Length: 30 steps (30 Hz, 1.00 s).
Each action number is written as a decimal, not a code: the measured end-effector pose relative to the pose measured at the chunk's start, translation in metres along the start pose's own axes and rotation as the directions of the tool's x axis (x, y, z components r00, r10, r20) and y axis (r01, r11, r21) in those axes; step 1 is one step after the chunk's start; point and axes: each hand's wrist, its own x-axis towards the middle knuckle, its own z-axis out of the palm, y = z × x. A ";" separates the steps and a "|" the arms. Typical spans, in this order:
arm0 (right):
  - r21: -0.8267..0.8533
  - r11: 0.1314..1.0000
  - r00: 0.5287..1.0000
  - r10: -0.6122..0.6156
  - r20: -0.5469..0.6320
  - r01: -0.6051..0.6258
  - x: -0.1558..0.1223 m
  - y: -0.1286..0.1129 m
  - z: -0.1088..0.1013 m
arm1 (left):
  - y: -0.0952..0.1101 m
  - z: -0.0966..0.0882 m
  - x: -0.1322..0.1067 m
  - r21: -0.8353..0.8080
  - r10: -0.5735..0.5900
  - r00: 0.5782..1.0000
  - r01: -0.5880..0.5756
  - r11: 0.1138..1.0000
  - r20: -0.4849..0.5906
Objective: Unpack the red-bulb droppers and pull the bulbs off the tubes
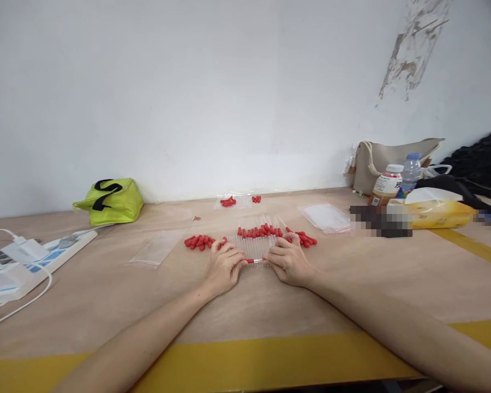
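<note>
My left hand [225,267] is closed, with thumb and fingers pinching a red rubber dropper bulb [250,261]. Facing it, my right hand [288,262] pinches a clear glass dropper tube [258,261], held level and meeting the bulb end to end. How far the tube sits inside the bulb I cannot tell. Under and behind both hands lies a row of clear glass tubes [251,247]. Beyond them, droppers with red bulbs [254,232] lie side by side. Loose red bulbs [197,242] are heaped beside my left hand, and more red bulbs [308,240] lie past my right.
A clear plastic bag [155,248] lies left, a stack of bags [325,217] right. By the wall rests a packet with red bulbs [228,201]. A power strip [65,252] and lime bag [118,202] stand left; bottles [387,185] and a yellow tissue pack [442,214] right.
</note>
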 end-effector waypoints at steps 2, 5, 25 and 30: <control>0.005 1.000 1.000 -0.002 -0.006 0.002 0.000 -0.001 -0.001 | 0.000 0.000 0.000 0.002 0.001 1.000 -0.001 1.000 0.004; 0.019 1.000 1.000 0.002 -0.021 -0.002 0.000 -0.002 -0.002 | 0.002 0.001 0.000 0.003 0.013 1.000 -0.013 1.000 -0.008; 0.062 0.869 0.859 0.495 -0.128 -0.492 0.010 0.020 -0.002 | -0.078 -0.027 -0.005 -0.117 -0.433 0.839 0.419 0.901 -0.331; -0.032 0.920 0.910 0.380 -0.167 -0.390 0.018 0.014 0.005 | -0.095 -0.038 -0.009 -0.133 -0.542 0.768 0.532 0.836 -0.341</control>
